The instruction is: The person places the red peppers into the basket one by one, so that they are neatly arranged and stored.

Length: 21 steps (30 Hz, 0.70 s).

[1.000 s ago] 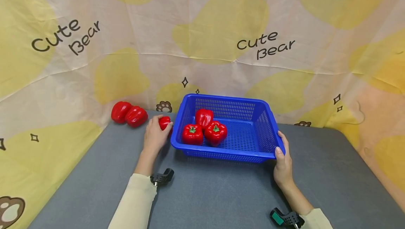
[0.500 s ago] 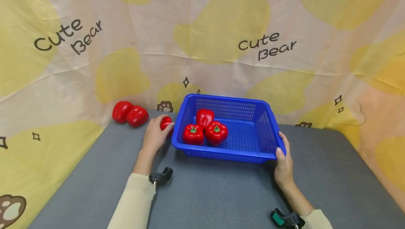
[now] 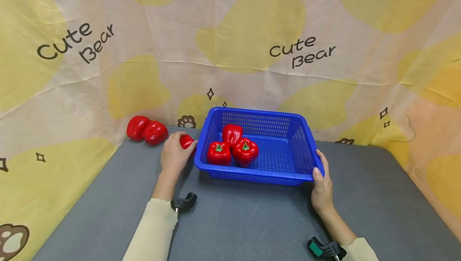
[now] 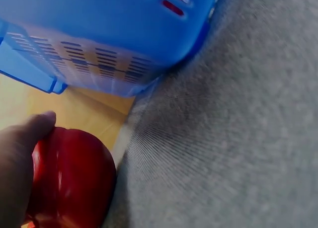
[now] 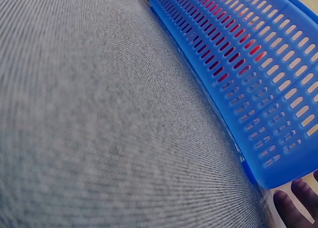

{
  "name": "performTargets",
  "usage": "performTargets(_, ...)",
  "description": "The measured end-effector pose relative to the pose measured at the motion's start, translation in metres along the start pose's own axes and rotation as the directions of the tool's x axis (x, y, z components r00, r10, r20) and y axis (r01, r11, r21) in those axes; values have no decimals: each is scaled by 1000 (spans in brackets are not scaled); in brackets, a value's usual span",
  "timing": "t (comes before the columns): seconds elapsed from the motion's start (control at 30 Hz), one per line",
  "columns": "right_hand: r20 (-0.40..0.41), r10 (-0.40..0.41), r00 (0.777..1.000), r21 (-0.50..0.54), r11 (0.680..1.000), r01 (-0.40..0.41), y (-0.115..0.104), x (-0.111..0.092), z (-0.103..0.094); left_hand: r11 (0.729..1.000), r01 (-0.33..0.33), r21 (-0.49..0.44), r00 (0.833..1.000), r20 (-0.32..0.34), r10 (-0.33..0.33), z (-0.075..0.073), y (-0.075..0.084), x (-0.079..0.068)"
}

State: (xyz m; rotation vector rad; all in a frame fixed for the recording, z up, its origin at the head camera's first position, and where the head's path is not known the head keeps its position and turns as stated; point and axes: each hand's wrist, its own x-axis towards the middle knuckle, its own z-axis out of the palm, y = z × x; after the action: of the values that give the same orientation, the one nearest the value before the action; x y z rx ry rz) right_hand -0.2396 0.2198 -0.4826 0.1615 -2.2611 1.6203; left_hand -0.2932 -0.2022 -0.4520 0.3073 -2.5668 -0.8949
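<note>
My left hand [image 3: 174, 153] grips a glossy red bell pepper [image 3: 186, 141] just left of the blue basket. Up close in the left wrist view, this bell pepper [image 4: 72, 178] sits low on the grey surface with a finger [image 4: 37, 126] along it; most of the hand is out of that picture. At the blue basket's [image 3: 252, 171] right end, my right hand [image 3: 322, 189] holds the rim, thumb on the near side. Three red bell peppers lie inside at the left: one behind [image 3: 232, 134], two in front with green stems [image 3: 219, 153] [image 3: 245, 151].
Two more red bell peppers, a left one [image 3: 137, 127] and a right one [image 3: 155, 133], lie side by side at the table's back left. A printed cloth [image 3: 248, 33] hangs behind the grey table [image 3: 248, 221].
My left hand has shifted slightly left, and the bell pepper in it has tilted a little. The right hand and the basket have stayed in place.
</note>
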Motion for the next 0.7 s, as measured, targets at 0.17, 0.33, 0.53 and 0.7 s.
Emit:
performTargets(0.17, 1, -15, 1000, 16, 1000, 15, 0, 0, 0, 995, -41, 89, 998, -34, 45, 2, 0, -2)
performTargets(0.33, -2, -7, 1000, 22, 1000, 7, 0, 0, 0, 989, -124, 75, 991, -38, 127, 4, 3, -2)
performTargets(0.53, -1, -4, 1000, 25, 1000, 4, -1, 1, 0, 988, -141, 68, 990, 41, 138, 5, 1, 0)
performTargets(0.7, -1, -6, 1000, 30, 1000, 6, -1, 1, 0, 983, -161, 85, 981, 123, 150, 6, 0, -1)
